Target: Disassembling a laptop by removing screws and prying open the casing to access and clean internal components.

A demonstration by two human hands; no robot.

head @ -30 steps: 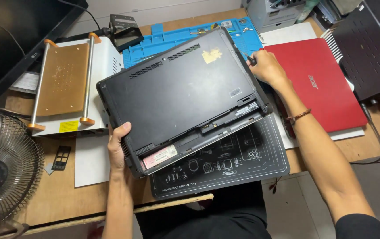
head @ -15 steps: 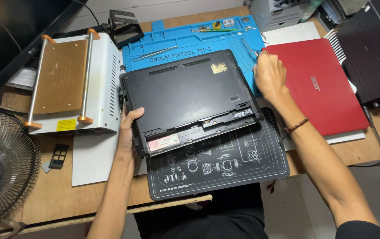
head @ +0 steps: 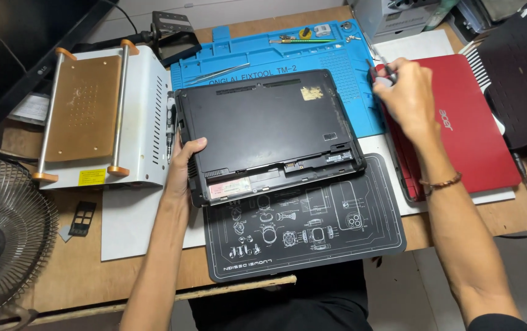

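Lying bottom-up across the blue repair mat (head: 349, 92) and the black work mat (head: 312, 236), the black laptop (head: 266, 125) is gripped at its left edge by the left hand (head: 184, 165), thumb on top. Beyond its right edge, over the red laptop (head: 466, 135), a screwdriver (head: 379, 66) is pinched in the right hand (head: 401, 92) (tip hidden). Small tools lie in the blue mat's far tray.
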